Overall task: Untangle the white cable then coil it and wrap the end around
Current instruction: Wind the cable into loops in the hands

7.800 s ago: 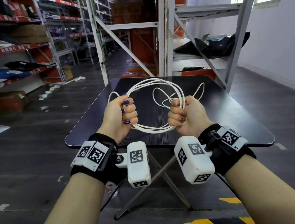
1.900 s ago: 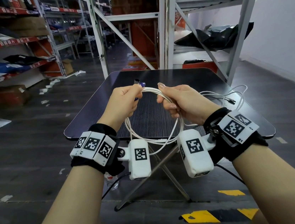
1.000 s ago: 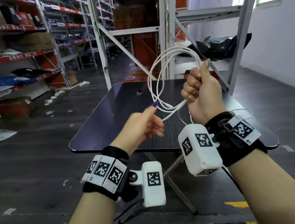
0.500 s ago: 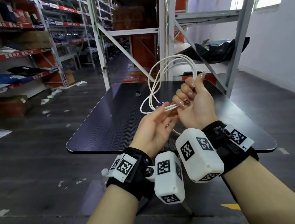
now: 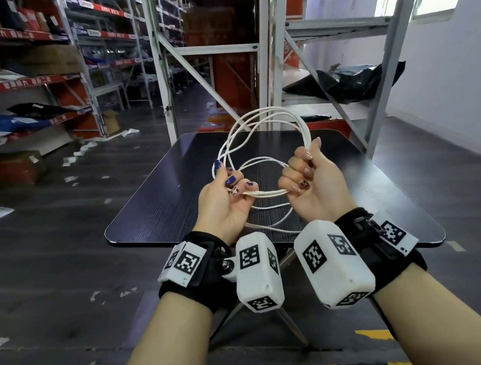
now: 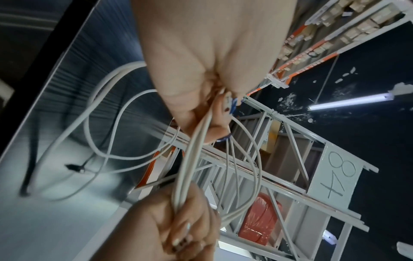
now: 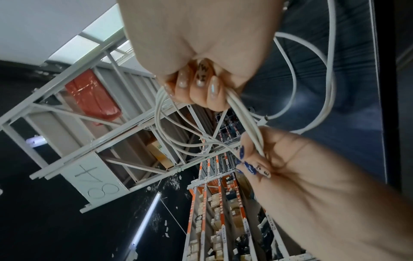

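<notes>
Head view: both hands hold a coiled white cable [image 5: 259,125] in the air above a dark table [image 5: 158,210].
Left hand [image 5: 224,205] and right hand [image 5: 314,188] each curl their fingers round a straight bundle of strands stretched between them. Loops rise on the far side and sag on the near side toward the wrists. Behind the table stands grey metal shelving [image 5: 270,42].

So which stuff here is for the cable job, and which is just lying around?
For the job:
white cable
left hand
right hand
black table, under the hands

Just lying about:
black bags on the shelf
paper scraps on the floor
</notes>
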